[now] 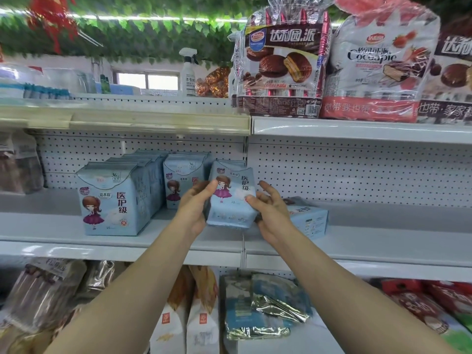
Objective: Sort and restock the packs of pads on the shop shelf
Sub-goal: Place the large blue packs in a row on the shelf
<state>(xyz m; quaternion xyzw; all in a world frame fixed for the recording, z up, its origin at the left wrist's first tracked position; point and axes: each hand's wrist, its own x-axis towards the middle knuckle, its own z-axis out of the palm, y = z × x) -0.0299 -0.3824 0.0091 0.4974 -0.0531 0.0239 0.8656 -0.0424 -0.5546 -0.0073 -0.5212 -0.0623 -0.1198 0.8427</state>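
Pack of pads [231,198] is held up in front of the middle shelf [127,241], between the two grips and clear of the shelf board. The left grip [196,203] wraps its fingers round the pack's left edge, with the thumb on the front face. The right grip [270,208] sets its thumb against the pack's right edge, while its fingers stay loosely spread beside the pack and are not wrapped round it.

Left of the left grip stands a row of larger pad packs [112,200], upright and one behind another. A second row [182,180] stands just behind that grip and is partly covered by it. Just right of the right grip a flat-lying pad pack [309,221] rests on the shelf, with the wrist in front of its near end. Behind both grips runs the white pegboard back panel [357,169].

Above the grips, the upper shelf carries a bag of chocolate pies [281,67], a strawberry Cocoa pie bag [380,65] beside it and, further left, a white spray bottle [189,72]. Below the forearms lie crumpled foil packs [268,307] and white cartons [184,325].

The held pack is pale blue and soft-sided. It shows a cartoon girl in a purple dress, red-orange Chinese characters down its right side and a small "12" near the bottom. It tilts slightly, with its top leaning left.
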